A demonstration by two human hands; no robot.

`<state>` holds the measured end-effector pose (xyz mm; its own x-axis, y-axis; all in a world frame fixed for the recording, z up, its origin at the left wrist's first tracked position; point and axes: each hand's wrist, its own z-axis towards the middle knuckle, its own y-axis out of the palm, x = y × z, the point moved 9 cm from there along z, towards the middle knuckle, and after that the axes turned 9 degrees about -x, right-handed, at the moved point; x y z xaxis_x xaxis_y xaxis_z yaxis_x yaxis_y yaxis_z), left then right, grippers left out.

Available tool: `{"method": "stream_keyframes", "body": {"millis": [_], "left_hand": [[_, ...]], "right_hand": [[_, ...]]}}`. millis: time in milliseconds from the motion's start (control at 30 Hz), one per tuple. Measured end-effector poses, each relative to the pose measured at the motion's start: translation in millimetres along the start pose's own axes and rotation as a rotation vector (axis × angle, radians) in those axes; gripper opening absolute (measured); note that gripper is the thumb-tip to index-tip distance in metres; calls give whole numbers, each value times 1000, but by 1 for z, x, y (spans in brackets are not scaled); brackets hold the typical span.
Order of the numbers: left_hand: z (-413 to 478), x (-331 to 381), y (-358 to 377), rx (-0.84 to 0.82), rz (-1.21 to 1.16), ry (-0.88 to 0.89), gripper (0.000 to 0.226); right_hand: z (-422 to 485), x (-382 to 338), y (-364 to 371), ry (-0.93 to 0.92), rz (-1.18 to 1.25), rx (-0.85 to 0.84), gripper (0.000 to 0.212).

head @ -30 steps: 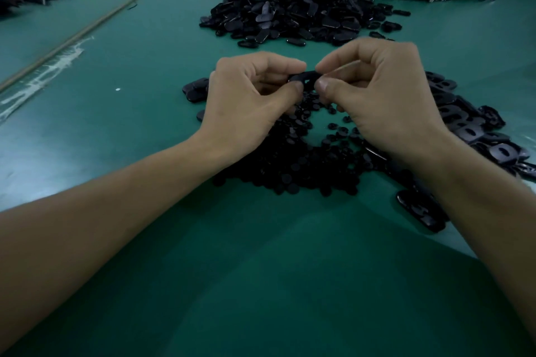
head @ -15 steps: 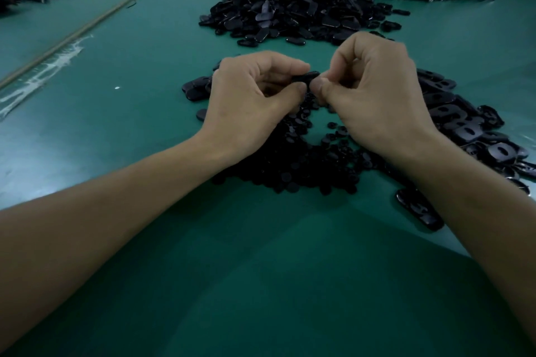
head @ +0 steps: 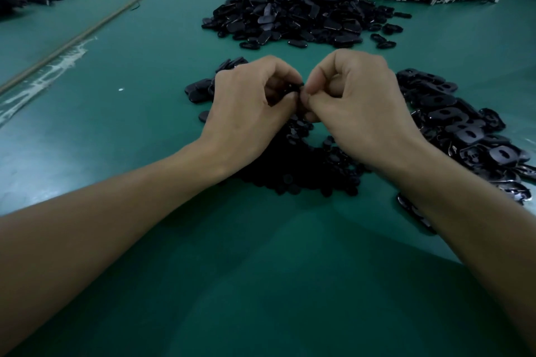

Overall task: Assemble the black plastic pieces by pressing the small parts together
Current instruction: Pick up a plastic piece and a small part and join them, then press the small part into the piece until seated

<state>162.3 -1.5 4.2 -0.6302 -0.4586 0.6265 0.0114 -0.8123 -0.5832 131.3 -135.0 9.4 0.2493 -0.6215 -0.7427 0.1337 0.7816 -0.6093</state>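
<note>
Both hands, left hand and right hand, pinch one small black piece tight above the table, pressing it together; next probably a firm squeeze.

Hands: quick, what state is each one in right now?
Left hand: closed, pinching the small black piece held between the two hands.
Right hand: closed, pinching the same piece from the other side.

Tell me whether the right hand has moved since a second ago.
Yes. Against the white speck, the right hand has shifted slightly left, closing up against the left hand over the black piece.
</note>
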Motion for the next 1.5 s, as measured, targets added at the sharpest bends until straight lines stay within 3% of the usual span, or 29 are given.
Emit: {"method": "stream_keyframes", "body": {"millis": [100,233,433,633,900,1500], "left_hand": [[1,-4,2,-23,18,-11,12],[4,-14,0,-29,-30,-57,16],[6,-22,11,-100,-346,-135,18],[6,-20,17,-157,-549,-143,19],[5,-26,19,-147,-633,-220,17],[6,-20,16,-164,-556,-199,14]], "right_hand": [[-1,-1,7,-2,86,-104,12],[-3,-2,14,-17,129,-212,16],[4,12,-11,-31,-15,16,18],[8,25,-14,-16,79,-30,12],[9,28,-15,-11,173,-44,9],[7,21,-17,12,67,-47,9]]}}
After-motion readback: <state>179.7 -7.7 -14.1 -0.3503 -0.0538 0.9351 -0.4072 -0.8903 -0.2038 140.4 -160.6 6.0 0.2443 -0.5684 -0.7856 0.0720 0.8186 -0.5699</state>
